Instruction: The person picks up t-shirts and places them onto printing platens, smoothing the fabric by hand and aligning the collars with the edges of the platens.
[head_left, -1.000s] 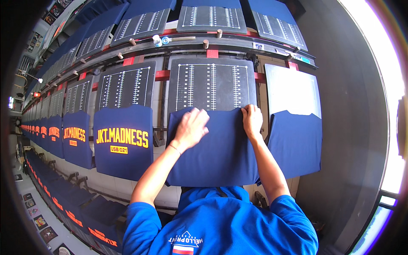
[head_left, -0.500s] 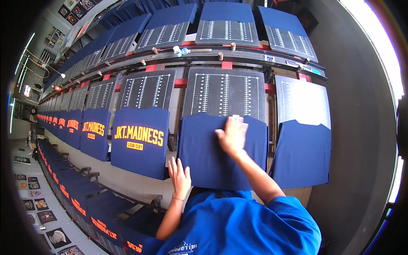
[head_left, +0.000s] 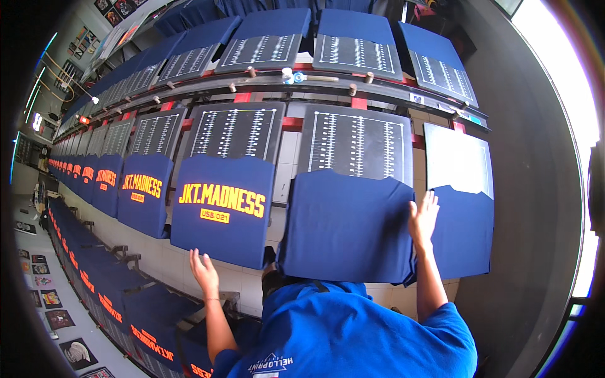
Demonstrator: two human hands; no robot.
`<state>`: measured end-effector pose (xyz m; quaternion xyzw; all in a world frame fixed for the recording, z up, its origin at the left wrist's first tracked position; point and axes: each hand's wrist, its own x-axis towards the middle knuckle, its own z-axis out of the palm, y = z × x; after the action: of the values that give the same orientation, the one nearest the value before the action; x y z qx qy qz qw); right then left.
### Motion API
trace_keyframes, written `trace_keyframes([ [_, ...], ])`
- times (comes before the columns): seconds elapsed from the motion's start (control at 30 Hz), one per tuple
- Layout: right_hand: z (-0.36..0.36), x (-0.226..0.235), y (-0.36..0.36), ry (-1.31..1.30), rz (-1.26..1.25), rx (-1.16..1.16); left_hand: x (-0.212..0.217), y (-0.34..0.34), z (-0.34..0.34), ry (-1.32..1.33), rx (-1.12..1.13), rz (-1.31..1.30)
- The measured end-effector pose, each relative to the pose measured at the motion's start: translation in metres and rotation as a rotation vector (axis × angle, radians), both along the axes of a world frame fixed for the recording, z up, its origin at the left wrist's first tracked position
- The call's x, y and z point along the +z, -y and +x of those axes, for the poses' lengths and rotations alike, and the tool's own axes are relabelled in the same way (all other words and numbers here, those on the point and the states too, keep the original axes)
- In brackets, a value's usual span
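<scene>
A plain navy T-shirt [head_left: 343,230] is stretched over a dark printing board [head_left: 360,142] in front of me; the board's far part, with white ruler-like marks, shows bare. My right hand [head_left: 424,220] is open at the shirt's right edge, fingers pointing away from me. To the left, a navy T-shirt with orange and yellow lettering [head_left: 220,242] covers the adjoining board. By its near edge my left hand [head_left: 204,273] is open, fingers spread, holding nothing. Another plain navy T-shirt [head_left: 463,233] lies on the rightmost board, just beyond my right hand.
Behind the boards runs a dark metal rail [head_left: 214,89] with pegs and a small white container [head_left: 288,75]. Beyond it, more boards carry navy shirts. A row of printed shirts [head_left: 116,277] extends at lower left. A grey wall [head_left: 523,220] stands at right.
My right hand has moved from the middle of the plain shirt to its right edge. My left hand has moved left, from that shirt's left side to the lettered shirt's near edge.
</scene>
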<state>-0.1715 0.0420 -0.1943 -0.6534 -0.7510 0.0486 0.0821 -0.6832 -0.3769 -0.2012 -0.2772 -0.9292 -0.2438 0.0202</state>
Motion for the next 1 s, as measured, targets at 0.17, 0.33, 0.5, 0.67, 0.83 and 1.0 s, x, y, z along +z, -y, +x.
trace_keyframes([
  [0.17,-0.071,-0.015,0.062,-0.237,0.095,-0.090,-0.006,-0.017,-0.179,0.137,-0.078,0.098],
  [0.33,-0.197,-0.042,0.124,-0.174,0.133,-0.043,-0.042,-0.036,-0.268,0.558,-0.249,0.105],
  [0.5,-0.266,-0.031,0.150,-0.198,-0.009,0.074,-0.102,0.036,-0.291,1.667,0.065,0.447],
  [0.67,-0.200,-0.028,0.113,0.009,-0.047,-0.100,-0.076,0.106,-0.275,1.719,-0.076,0.372],
  [0.83,-0.137,-0.048,0.060,0.072,-0.045,-0.174,-0.031,0.163,-0.279,1.535,0.094,0.083],
  [1.0,-0.111,-0.050,-0.003,0.079,-0.112,-0.334,0.029,0.200,-0.317,0.996,-0.604,-0.671],
])
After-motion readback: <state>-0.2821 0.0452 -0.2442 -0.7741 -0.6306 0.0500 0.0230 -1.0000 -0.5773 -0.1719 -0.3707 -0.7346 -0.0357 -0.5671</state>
